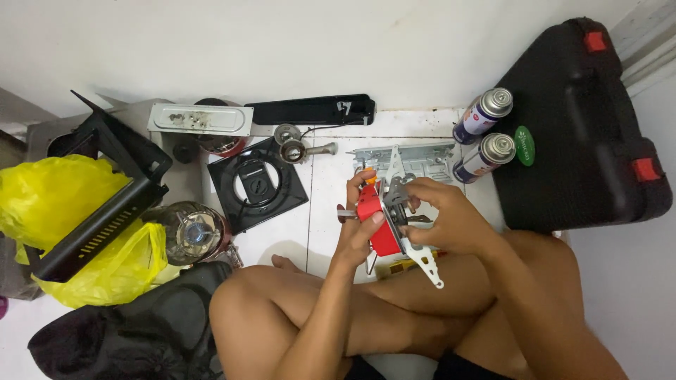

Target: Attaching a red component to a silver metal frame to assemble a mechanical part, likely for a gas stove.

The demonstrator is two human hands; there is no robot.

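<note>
Crossed bare legs (394, 317) nearest, above them left hand (360, 229) clamped on red regulator block (372, 222), right hand (440, 222) gripping its metal bracket (415, 246); mid-disassembly, likely needing steady counter-hold next.

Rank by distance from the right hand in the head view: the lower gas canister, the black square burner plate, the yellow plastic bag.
Measured from the right hand:
1. Lower gas canister, nearest, just up and to the right of the hand beside the black case.
2. Black square burner plate, on the floor tiles to the left, past the left hand.
3. Yellow plastic bag, farthest, at the left edge of the view.
</note>
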